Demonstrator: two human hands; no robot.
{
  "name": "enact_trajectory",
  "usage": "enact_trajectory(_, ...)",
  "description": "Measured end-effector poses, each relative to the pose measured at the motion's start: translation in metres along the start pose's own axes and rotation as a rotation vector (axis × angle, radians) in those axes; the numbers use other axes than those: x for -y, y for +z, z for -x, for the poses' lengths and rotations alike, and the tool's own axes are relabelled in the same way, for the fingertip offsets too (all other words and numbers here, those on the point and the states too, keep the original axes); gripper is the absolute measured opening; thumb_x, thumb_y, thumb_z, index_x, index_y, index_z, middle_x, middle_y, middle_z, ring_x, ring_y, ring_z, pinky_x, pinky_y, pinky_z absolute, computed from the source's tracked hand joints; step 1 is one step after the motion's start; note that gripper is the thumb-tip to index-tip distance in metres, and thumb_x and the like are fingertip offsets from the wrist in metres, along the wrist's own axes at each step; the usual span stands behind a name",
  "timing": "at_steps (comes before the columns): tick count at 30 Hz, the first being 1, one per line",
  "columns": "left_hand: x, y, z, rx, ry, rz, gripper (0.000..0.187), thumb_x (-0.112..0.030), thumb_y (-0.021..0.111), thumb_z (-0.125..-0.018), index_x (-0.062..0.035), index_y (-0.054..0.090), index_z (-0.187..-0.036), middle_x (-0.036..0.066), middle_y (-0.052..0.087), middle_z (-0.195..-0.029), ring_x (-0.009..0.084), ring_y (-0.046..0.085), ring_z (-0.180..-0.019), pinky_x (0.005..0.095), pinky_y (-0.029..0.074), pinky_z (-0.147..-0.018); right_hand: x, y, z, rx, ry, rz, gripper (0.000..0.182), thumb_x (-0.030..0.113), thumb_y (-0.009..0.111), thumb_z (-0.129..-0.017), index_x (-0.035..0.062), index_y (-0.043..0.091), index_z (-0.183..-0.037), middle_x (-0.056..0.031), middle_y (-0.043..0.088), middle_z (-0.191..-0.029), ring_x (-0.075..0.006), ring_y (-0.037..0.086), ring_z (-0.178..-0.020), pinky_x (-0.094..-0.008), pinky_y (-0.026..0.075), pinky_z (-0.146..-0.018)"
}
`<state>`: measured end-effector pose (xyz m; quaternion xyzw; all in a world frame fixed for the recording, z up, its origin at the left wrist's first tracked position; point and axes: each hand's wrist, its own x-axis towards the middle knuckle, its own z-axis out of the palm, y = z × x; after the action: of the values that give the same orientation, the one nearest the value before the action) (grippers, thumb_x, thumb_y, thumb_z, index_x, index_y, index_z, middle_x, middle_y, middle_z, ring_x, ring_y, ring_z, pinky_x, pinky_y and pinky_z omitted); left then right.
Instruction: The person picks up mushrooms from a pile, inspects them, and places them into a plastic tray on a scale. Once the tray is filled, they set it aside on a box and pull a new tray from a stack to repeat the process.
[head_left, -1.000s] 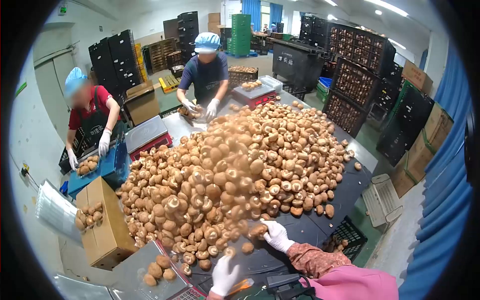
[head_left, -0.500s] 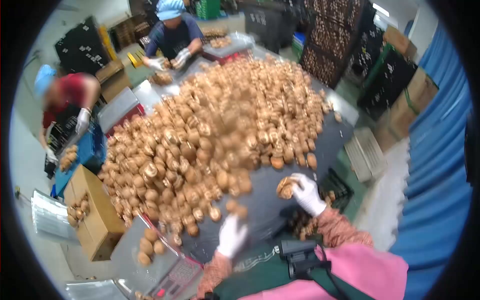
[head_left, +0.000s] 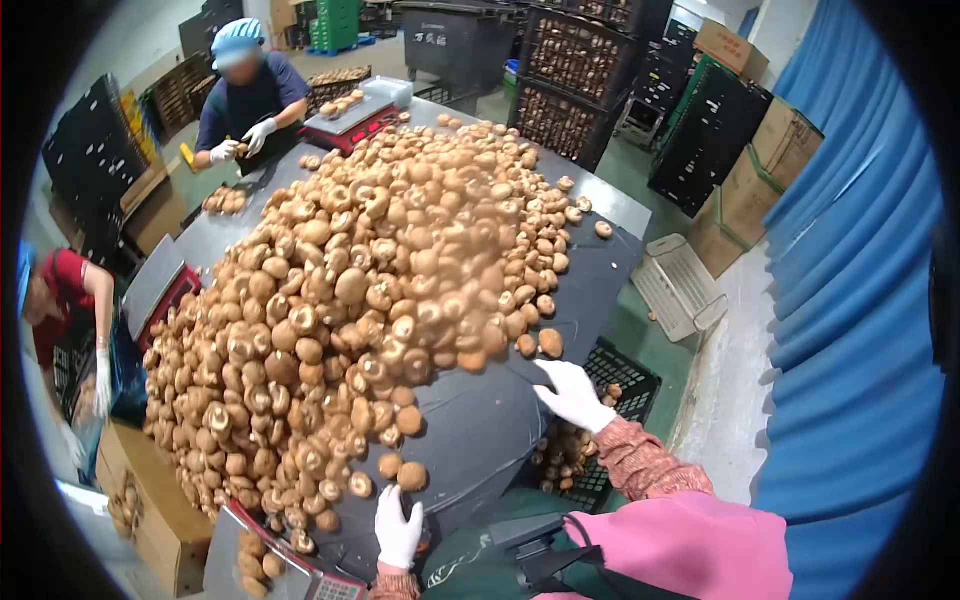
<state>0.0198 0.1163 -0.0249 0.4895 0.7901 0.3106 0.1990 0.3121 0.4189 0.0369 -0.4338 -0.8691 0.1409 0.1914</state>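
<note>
A big heap of brown shiitake mushrooms [head_left: 330,290] covers much of the dark table top [head_left: 470,425]. My left hand [head_left: 398,528], in a white glove, is at the near edge with fingers apart, just below a loose mushroom [head_left: 412,475]. A small orange-brown patch shows beside its palm, too little to name. My right hand [head_left: 577,393], also gloved, reaches over the right table edge with fingers stretched and nothing visible in them. Below it stands a black crate [head_left: 640,383] with mushrooms inside, partly hidden by my forearm.
A red scale [head_left: 335,588] with several mushrooms is at the lower left, near a cardboard box [head_left: 150,530]. Two co-workers in blue caps stand across and left of the table. A pale plastic basket [head_left: 680,285] lies on the floor by the blue curtain [head_left: 850,300].
The view has shifted. The mushroom that was in my right hand is gone from it, and its fingers are now stretched. My left hand now has its fingers apart near the table's near edge.
</note>
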Motion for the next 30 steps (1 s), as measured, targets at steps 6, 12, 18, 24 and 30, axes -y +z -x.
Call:
enact_trajectory(6, -0.024, -0.014, -0.005, -0.092, 0.006, 0.063, 0.048, -0.011, 0.072, -0.084, 0.0039, 0.056, -0.127, 0.024, 0.058, -0.130, 0.0398, 0.055, -0.124, 0.0431, 0.045, -0.106, 0.009, 0.023, -0.091, -0.158, -0.134, -0.099, 0.054, 0.026, 0.064, -0.089, 0.0060, 0.051, -0.138, -0.0197, 0.058, -0.131, -0.0374, 0.053, -0.123, -0.0462, 0.040, -0.106)
enact_trajectory(12, -0.081, -0.114, -0.066, -0.322, 0.031, -0.007, 0.043, -0.003, 0.064, -0.091, 0.0030, 0.055, -0.133, 0.019, 0.058, -0.135, 0.0313, 0.055, -0.126, 0.0384, 0.041, -0.109, 0.048, 0.094, -0.141, -0.166, -0.206, 0.103, 0.067, 0.036, 0.066, -0.087, 0.0157, 0.044, -0.147, -0.0244, 0.032, -0.154, -0.0417, 0.030, -0.141, -0.0559, 0.017, -0.119)
enact_trajectory(18, -0.118, -0.102, -0.095, -0.341, -0.238, 0.380, 0.040, -0.004, 0.061, -0.093, 0.0018, 0.058, -0.132, 0.015, 0.060, -0.130, 0.0236, 0.058, -0.119, 0.0344, 0.045, -0.103, 0.078, 0.131, -0.096, -0.138, -0.463, -0.061, 0.054, 0.029, 0.073, -0.079, 0.0203, 0.060, -0.132, -0.0170, 0.046, -0.144, -0.0406, 0.038, -0.133, -0.0546, 0.029, -0.112)
enact_trajectory(24, -0.103, 0.004, -0.076, 0.080, -0.210, 0.351, 0.044, -0.015, 0.068, -0.090, 0.0008, 0.056, -0.130, 0.018, 0.062, -0.124, 0.0299, 0.061, -0.114, 0.0375, 0.048, -0.099, 0.064, 0.121, -0.047, 0.094, -0.690, -0.232, 0.057, 0.016, 0.070, -0.079, 0.0094, 0.055, -0.135, -0.0188, 0.050, -0.141, -0.0368, 0.048, -0.132, -0.0481, 0.040, -0.111)
enact_trajectory(30, -0.098, 0.029, -0.069, 0.124, -0.141, 0.344, 0.045, -0.017, 0.068, -0.091, 0.0010, 0.056, -0.130, 0.020, 0.061, -0.127, 0.0314, 0.060, -0.117, 0.0379, 0.047, -0.101, 0.037, 0.096, -0.031, -0.003, -0.689, -0.317, 0.047, 0.005, 0.070, -0.075, 0.0068, 0.061, -0.121, -0.0121, 0.063, -0.119, -0.0326, 0.062, -0.108, -0.0435, 0.050, -0.093)
